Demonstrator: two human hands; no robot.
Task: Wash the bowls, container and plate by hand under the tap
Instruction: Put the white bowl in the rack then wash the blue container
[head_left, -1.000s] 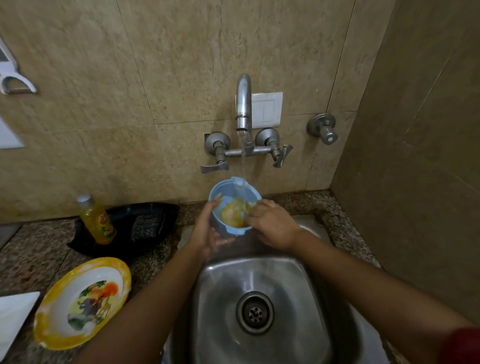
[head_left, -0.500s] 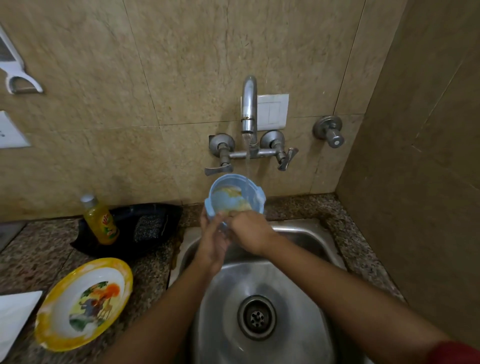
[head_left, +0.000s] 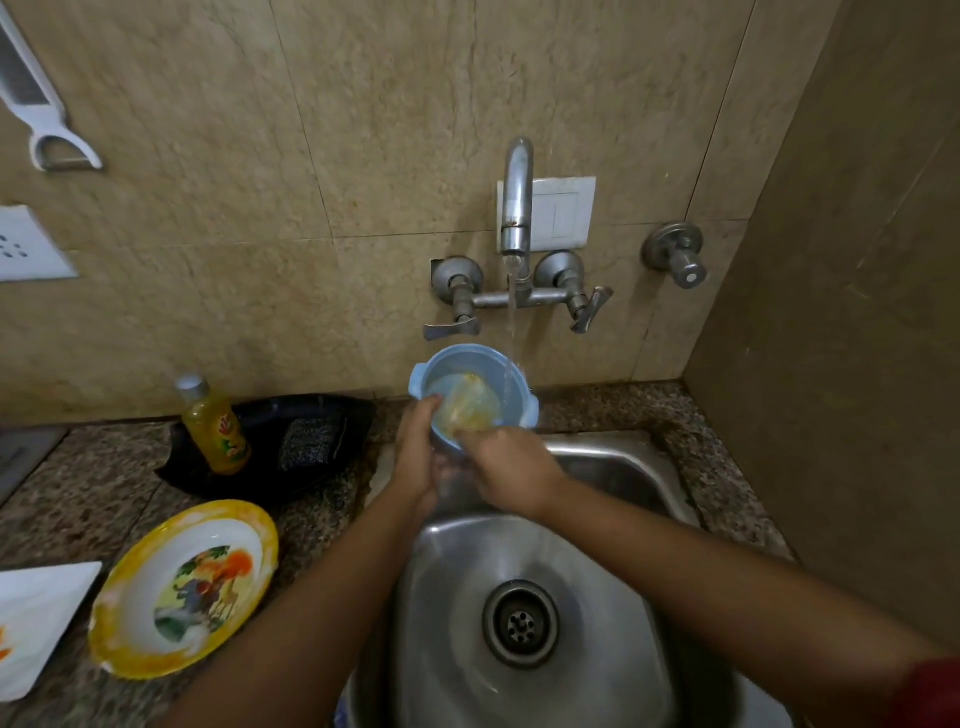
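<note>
The left hand (head_left: 418, 457) holds the blue container (head_left: 470, 397) over the back of the sink (head_left: 613, 467), its grip closed on the container's near-left rim. The right hand (head_left: 506, 465) reaches into the container; its fingers are hidden inside, so its grip cannot be told. Water from the tap (head_left: 517, 208) falls into the container's right side, over yellow residue. A yellow-rimmed bowl (head_left: 187, 587) rests on the bench (head_left: 78, 499), left of the sink, near a soap bottle (head_left: 215, 426).
</note>
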